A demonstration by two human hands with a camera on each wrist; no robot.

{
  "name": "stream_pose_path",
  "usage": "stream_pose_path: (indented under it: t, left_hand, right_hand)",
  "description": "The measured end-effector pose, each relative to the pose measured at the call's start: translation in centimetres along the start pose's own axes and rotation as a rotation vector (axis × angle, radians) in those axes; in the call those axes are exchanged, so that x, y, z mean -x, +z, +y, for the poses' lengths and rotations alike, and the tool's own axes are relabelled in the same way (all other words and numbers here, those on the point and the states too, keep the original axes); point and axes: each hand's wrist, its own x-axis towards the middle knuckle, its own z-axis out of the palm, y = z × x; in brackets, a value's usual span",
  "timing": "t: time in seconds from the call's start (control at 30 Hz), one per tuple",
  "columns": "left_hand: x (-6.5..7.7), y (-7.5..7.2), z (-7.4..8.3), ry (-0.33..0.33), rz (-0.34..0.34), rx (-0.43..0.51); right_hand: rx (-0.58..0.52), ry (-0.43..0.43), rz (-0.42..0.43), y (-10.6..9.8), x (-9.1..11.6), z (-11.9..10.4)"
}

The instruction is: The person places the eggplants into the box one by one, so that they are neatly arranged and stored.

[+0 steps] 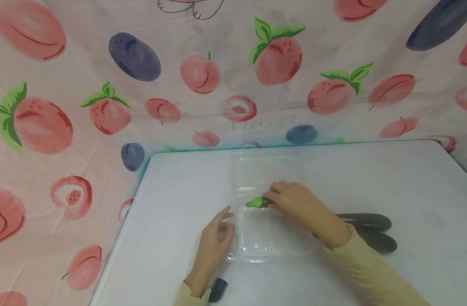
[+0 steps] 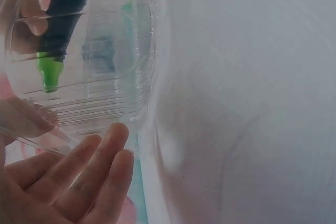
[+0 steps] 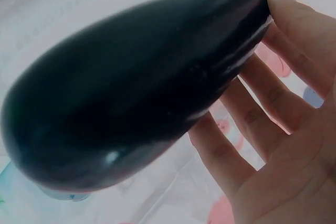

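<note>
A clear plastic clamshell box (image 1: 271,256) lies with its lid laid back on the white table. Over the box, my right hand (image 1: 298,204) holds a dark eggplant (image 3: 131,87), its green stem end pointing left in the head view. The right wrist view shows the thumb on the narrow end and the fingers along the side. My left hand (image 1: 214,240) is at the left edge of the box, fingers extended and thumb apart from them. Through the clear plastic, the left wrist view shows the same eggplant (image 2: 65,19).
Two more dark eggplants, one farther back (image 1: 367,221) and one nearer (image 1: 379,241), lie right of the box, partly hidden by my right forearm. A fruit-print cloth (image 1: 203,38) hangs behind the table (image 1: 160,191) and along its left side.
</note>
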Motion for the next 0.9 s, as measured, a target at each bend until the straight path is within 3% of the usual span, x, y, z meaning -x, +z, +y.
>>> stream_pose_path:
  t: [0.2,0.5,0.9]
  left_hand:
    - [0.0,0.1,0.0,0.003,0.006,-0.016]
    - [0.0,-0.1,0.1,-0.002,0.002,-0.012]
    - [0.0,-0.1,0.2,0.011,0.006,-0.007]
  right_hand:
    - [0.007,0.002,-0.025,0.2,-0.3,-0.2]
    - [0.030,-0.041,0.021,0.8,-0.6,-0.3]
    - [0.012,-0.048,-0.020,1.3,-1.0,-0.6]
